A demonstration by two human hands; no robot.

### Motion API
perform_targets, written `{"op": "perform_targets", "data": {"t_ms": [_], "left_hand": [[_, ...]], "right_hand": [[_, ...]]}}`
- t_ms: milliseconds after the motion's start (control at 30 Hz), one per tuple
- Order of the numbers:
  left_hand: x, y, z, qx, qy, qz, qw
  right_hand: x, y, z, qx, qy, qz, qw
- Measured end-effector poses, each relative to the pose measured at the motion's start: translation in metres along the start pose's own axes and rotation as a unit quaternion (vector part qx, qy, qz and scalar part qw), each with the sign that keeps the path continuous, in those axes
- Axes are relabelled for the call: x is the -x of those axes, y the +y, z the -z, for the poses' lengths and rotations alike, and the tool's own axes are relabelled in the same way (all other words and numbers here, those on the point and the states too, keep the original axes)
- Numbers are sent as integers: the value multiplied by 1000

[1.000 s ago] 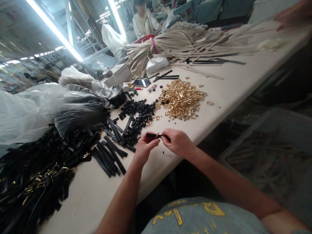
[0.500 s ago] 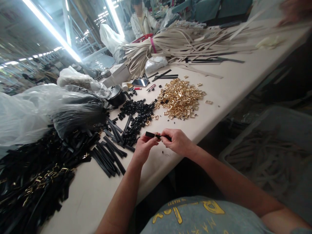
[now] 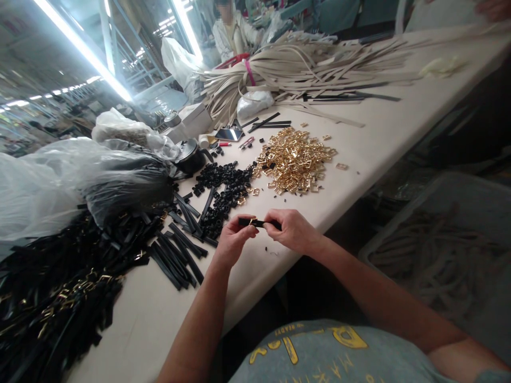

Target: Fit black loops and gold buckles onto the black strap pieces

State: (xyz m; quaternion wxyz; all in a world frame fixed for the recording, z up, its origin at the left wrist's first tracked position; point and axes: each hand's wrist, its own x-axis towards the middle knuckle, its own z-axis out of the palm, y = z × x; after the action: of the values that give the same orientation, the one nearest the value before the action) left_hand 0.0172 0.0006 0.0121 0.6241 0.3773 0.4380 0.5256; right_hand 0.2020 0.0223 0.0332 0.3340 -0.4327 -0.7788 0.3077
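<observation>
Between my two hands, near the table's front edge, a short black strap [image 3: 260, 224] is stretched roughly level. My left hand [image 3: 235, 238] pinches its left part, where a small gold buckle [image 3: 252, 222] sits on the strap by the fingertips. The fingers of my right hand [image 3: 289, 230] are closed round the strap's other end. Just beyond my hands lie a heap of black loops [image 3: 221, 205] and a pile of gold buckles [image 3: 297, 162]. Several loose black straps [image 3: 178, 255] lie left of my left hand.
A big heap of black straps with gold buckles [image 3: 59, 298] covers the left, beside plastic bags [image 3: 80, 175]. Behind are a black mug [image 3: 190, 157], a phone [image 3: 229, 134] and a bundle of beige strips [image 3: 295, 69]. A bin [image 3: 435, 244] stands right, below the table edge. Another person [image 3: 235, 34] is at the back.
The left hand has shifted slightly left along the strap, and the gold buckle now shows farther left on it. The right hand stays almost in place. Another person's hand at the far right has moved.
</observation>
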Motion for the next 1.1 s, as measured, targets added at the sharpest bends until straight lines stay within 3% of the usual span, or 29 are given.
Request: {"op": "perform_targets", "data": {"t_ms": [167,400,933,1100], "left_hand": [[-2,2,0,45,22,-1,999],[-3,-3,-5,3,59,-3,998],[-5,-6,-4,103,72,57,990],[-4,-7,1,122,45,85,988]], "right_hand": [[2,0,0,39,16,-3,999],[2,3,-11,28,46,-32,998],[-2,1,-18,16,72,-14,997],[-1,2,-18,30,57,4,998]]}}
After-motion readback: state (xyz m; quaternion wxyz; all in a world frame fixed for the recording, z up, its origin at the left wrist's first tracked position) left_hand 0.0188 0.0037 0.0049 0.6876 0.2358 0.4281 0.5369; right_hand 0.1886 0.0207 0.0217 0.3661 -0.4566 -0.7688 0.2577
